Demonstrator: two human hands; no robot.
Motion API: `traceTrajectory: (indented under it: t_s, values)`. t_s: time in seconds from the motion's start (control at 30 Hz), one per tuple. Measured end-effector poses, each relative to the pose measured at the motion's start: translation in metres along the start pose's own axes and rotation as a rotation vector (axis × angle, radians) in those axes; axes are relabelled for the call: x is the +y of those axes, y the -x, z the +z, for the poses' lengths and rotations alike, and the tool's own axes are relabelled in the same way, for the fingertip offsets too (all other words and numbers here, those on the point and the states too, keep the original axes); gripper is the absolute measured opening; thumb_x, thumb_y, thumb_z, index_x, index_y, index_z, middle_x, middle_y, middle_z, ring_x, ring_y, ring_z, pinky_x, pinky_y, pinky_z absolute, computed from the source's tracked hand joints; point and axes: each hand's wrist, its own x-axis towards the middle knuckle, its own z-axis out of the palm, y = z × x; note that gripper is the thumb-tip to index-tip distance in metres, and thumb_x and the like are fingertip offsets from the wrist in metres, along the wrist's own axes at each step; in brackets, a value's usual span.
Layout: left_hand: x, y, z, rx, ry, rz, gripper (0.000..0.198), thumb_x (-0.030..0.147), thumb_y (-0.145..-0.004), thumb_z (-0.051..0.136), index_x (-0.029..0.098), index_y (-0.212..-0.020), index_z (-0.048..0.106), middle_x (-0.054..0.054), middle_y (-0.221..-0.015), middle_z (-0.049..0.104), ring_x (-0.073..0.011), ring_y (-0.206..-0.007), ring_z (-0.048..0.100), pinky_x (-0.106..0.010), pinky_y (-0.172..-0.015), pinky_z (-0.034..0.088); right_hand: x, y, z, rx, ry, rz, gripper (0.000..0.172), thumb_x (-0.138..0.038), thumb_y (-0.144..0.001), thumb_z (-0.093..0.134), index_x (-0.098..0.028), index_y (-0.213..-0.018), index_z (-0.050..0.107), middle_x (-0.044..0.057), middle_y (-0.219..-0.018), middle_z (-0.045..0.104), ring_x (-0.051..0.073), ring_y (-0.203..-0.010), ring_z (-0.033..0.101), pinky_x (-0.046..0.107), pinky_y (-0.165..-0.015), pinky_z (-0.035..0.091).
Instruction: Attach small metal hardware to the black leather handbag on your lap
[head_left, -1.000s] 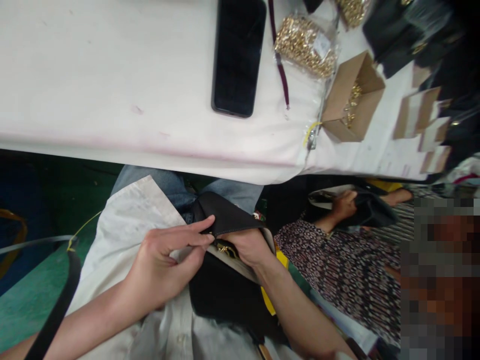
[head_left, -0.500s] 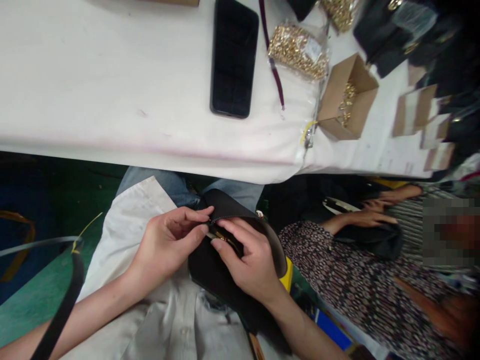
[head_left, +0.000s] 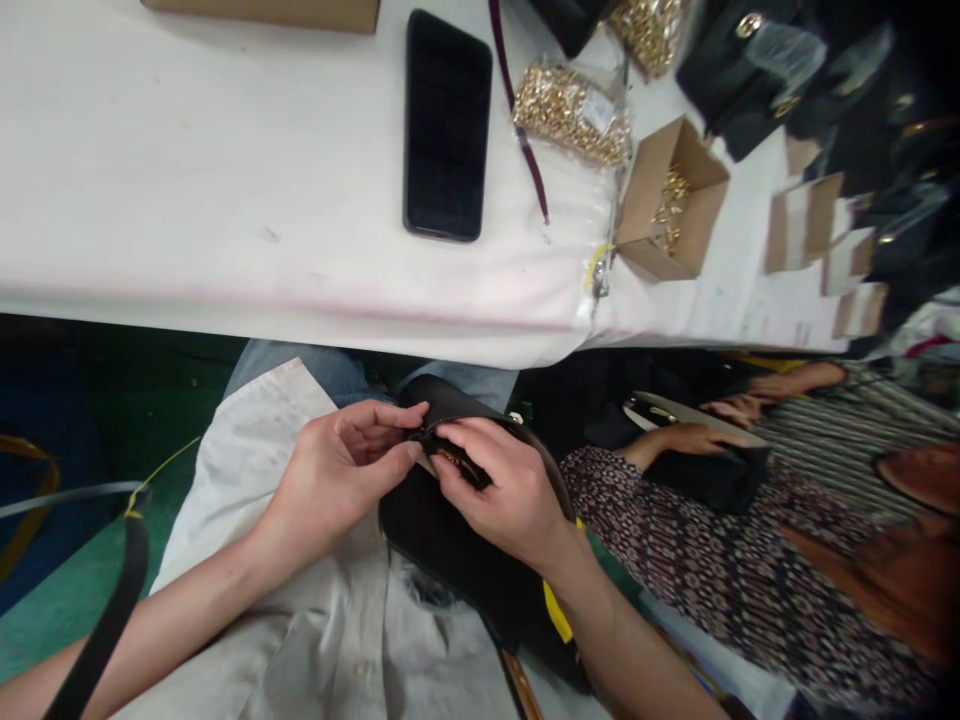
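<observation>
A black leather-look bag (head_left: 442,520) with a stitched edge rests on my lap, its opening facing up. My left hand (head_left: 349,455) pinches the left end of that opening between thumb and fingertips. From the other side my right hand (head_left: 502,485) grips the bag's edge, its fingers curled over the rim and the thumb at the opening. Between the hands a bit of gold-coloured metal (head_left: 454,458) shows inside the dark gap; its kind is too small to make out. A small light metal fitting (head_left: 515,418) sits on the far edge of the bag.
Ahead is a white-covered table (head_left: 187,190) with a black phone (head_left: 446,125), a bag of gold fittings (head_left: 574,112), and an open cardboard box (head_left: 671,200) of gold pieces. Black handbags (head_left: 742,80) lie at the far right. To my right a co-worker's hands (head_left: 697,440) hold another dark piece.
My fingers have shifted slightly at the bag's opening, and the right fingers are more curled. The whole view has turned a little, so the table items appear farther left.
</observation>
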Motion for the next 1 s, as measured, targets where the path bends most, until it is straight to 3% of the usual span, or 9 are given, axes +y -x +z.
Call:
traceTrajectory:
  t_s: [0.17, 0.3, 0.43, 0.57, 0.73, 1.0]
  values:
    - [-0.002, -0.003, 0.001, -0.039, 0.007, 0.001, 0.038, 0.032, -0.090, 0.095, 0.015, -0.121, 0.082, -0.014, -0.137, 0.081, -0.0310, -0.121, 0.081, -0.037, -0.104, 0.069, 0.000, -0.004, 0.002, 0.001, 0.142, 0.036, 0.019, -0.014, -0.110, 0.065, -0.023, -0.126, 0.071, 0.008, -0.115, 0.078, 0.025, -0.105, 0.078, 0.037, -0.091, 0.065]
    - [-0.005, -0.005, 0.003, -0.058, 0.057, 0.032, 0.032, 0.032, -0.093, 0.093, 0.016, -0.118, 0.082, -0.014, -0.139, 0.081, -0.0306, -0.122, 0.081, -0.037, -0.103, 0.069, 0.003, -0.004, 0.010, 0.113, 0.237, 0.051, 0.016, -0.015, -0.111, 0.066, -0.024, -0.123, 0.068, 0.008, -0.111, 0.076, 0.025, -0.104, 0.077, 0.036, -0.090, 0.066]
    - [-0.008, -0.009, 0.005, -0.058, 0.055, 0.053, 0.029, 0.029, -0.095, 0.092, 0.016, -0.119, 0.082, -0.012, -0.134, 0.082, -0.0273, -0.118, 0.081, -0.034, -0.102, 0.067, 0.008, -0.002, 0.019, 0.249, 0.309, -0.036, 0.024, -0.016, -0.110, 0.073, -0.026, -0.129, 0.064, 0.010, -0.114, 0.076, 0.025, -0.105, 0.078, 0.035, -0.088, 0.067]
    - [-0.010, -0.011, 0.006, -0.040, 0.048, 0.061, 0.032, 0.030, -0.095, 0.093, 0.017, -0.122, 0.082, -0.011, -0.135, 0.082, -0.0276, -0.117, 0.081, -0.035, -0.100, 0.068, 0.016, -0.001, 0.021, 0.216, 0.454, -0.167, 0.020, -0.022, -0.111, 0.075, -0.026, -0.130, 0.068, 0.010, -0.114, 0.078, 0.024, -0.093, 0.079, 0.033, -0.075, 0.064]
    - [-0.011, -0.009, 0.007, -0.030, 0.057, 0.087, 0.031, 0.031, -0.095, 0.094, 0.018, -0.120, 0.082, -0.012, -0.141, 0.080, -0.0286, -0.120, 0.080, -0.035, -0.099, 0.068, 0.022, 0.000, 0.016, 0.203, 0.502, -0.267, 0.030, -0.022, -0.108, 0.079, -0.029, -0.135, 0.070, 0.009, -0.117, 0.081, 0.023, -0.093, 0.082, 0.032, -0.078, 0.068]
    - [-0.008, -0.009, 0.010, -0.010, 0.038, 0.080, 0.034, 0.034, -0.092, 0.095, 0.018, -0.120, 0.082, -0.012, -0.139, 0.080, -0.0267, -0.112, 0.082, -0.036, -0.098, 0.068, 0.012, -0.002, 0.014, 0.298, 0.402, -0.232, 0.051, -0.016, -0.101, 0.084, -0.026, -0.148, 0.066, 0.012, -0.121, 0.083, 0.029, -0.099, 0.085, 0.039, -0.085, 0.074]
